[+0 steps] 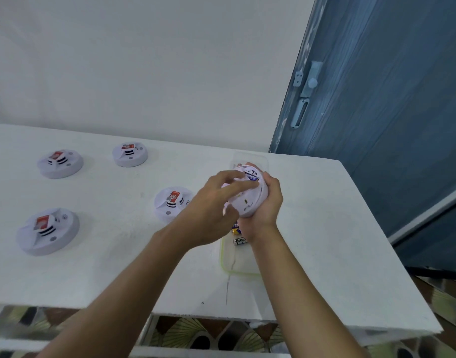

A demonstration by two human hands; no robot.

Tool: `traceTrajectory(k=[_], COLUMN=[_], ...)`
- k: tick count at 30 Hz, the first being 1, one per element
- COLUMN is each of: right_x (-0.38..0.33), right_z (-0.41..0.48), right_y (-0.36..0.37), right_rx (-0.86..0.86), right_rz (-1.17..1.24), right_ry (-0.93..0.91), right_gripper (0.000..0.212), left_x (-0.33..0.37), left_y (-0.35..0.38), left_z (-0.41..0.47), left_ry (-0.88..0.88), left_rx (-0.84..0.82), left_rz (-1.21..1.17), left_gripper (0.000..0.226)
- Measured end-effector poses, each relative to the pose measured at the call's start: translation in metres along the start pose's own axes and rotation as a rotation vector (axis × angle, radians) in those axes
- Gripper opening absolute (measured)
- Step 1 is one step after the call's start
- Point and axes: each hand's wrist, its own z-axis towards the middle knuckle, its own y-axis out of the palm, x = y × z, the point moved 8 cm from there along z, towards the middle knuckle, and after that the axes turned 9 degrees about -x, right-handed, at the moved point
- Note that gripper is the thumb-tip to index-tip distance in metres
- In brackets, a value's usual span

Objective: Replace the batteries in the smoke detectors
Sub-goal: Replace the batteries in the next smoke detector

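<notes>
A white round smoke detector [247,202] is held above the table, its back side turned up, with a battery [251,177] showing in its compartment. My right hand [267,202] cups the detector from the right and below. My left hand [216,200] reaches over it from the left, its fingers lying across the back and touching near the battery. Under the hands sits a clear plastic tray [237,264] with loose batteries [239,241].
Several other white smoke detectors lie on the white table [118,267]: one at the far left back [60,162], one at the back middle [130,154], one front left [48,229], one [170,202] beside my left hand. A blue door [376,99] stands right.
</notes>
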Motion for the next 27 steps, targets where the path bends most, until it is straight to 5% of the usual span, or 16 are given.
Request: traceTrajectory(k=[5,10,16,19,22,27], right_x=[-0.007,-0.017,-0.029,-0.029,-0.028,-0.024], right_z=[-0.001,-0.006,-0.011,-0.013,-0.011,-0.004], right_y=[-0.001,0.005,0.007,0.007,0.005,0.006], right_rx=[0.026,-0.013,-0.041,-0.046,-0.052,-0.052], right_rz=[-0.13,-0.328,-0.567,-0.619,-0.58,-0.349], right_ry=[-0.154,-0.358,-0.465,-0.472,-0.468,-0.377], right_gripper=[0.039,0.037,0.031,0.035,0.039,0.033], left_x=[-0.013,-0.028,-0.041,-0.047,-0.049,-0.046], left_y=[-0.003,0.005,0.025,0.032,0.035,0.023], left_z=[-0.005,-0.01,-0.008,-0.01,-0.012,-0.014], left_ry=[-0.254,-0.494,-0.646,-0.7,-0.727,-0.621], left_rx=[0.242,0.385,0.217,0.182,0.179,0.323], left_rz=[-0.387,-0.779,-1.057,-1.171,-1.247,-1.157], left_gripper=[0.019,0.014,0.03,0.058,0.081,0.083])
